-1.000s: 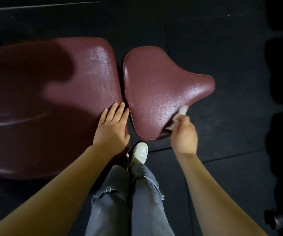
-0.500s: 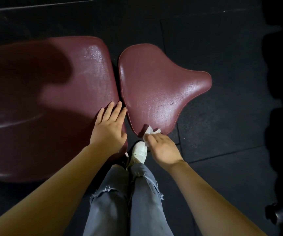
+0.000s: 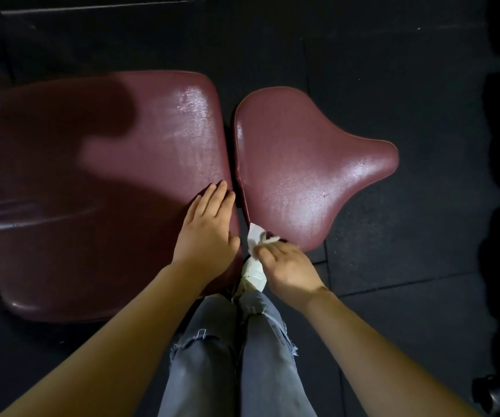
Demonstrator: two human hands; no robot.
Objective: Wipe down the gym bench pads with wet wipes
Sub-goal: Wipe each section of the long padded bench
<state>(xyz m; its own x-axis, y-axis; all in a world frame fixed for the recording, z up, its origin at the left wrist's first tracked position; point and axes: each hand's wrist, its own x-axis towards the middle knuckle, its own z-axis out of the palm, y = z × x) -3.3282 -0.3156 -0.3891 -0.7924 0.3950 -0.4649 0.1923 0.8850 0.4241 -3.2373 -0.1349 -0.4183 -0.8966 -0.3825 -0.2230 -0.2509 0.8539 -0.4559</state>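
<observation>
White wipe [image 3: 254, 238] in right hand [image 3: 288, 267] at seat pad [image 3: 303, 170] near edge, left hand [image 3: 206, 227] flat on back pad [image 3: 107, 176]

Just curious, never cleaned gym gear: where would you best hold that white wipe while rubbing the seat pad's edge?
Hold the wet wipe by its bunched lower part, coming from the near side as the right hand does. Its loose end then stays free against the seat pad corner.

The wet wipe [image 3: 256, 237] pinched in the right hand [image 3: 291, 270] is white, and the seat pad [image 3: 303, 173] just above it glossy maroon. Below that grip are a white sneaker [image 3: 253, 276] and frayed grey jeans [image 3: 206, 365] over black flooring [image 3: 393, 55].
</observation>
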